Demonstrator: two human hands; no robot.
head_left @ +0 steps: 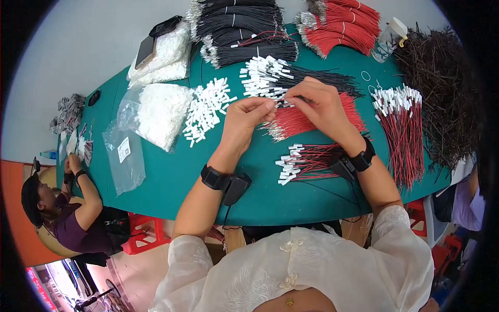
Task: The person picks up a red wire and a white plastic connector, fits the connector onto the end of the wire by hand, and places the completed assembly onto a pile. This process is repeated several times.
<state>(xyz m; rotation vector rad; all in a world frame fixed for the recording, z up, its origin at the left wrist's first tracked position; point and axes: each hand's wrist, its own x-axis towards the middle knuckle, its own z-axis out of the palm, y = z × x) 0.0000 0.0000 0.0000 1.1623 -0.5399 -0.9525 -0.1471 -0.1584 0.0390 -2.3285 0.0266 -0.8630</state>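
Observation:
My left hand (pixel 243 120) and my right hand (pixel 323 104) meet over the middle of the table, thumb and forefinger pinched on each. Something small is between the fingertips, too small to make out. Just beyond them lie black wires with white connectors (pixel 266 73) on their ends. Loose red wires (pixel 296 122) with bare metal tips spread beneath my right hand. To the left is a scatter of loose white connectors (pixel 207 109). Nearer me, under my right wrist, rests a small bunch of red-and-black wires (pixel 312 162) with white connectors.
Bags of white connectors (pixel 165 112) and an empty plastic bag (pixel 125 156) lie left on the green table (pixel 260 200). Black bundles (pixel 244 28), red bundles (pixel 343 28), a bottle (pixel 387 41), finished-looking wires (pixel 400 135) and a dark wire heap (pixel 442 88) stand around. A co-worker (pixel 67 213) sits left.

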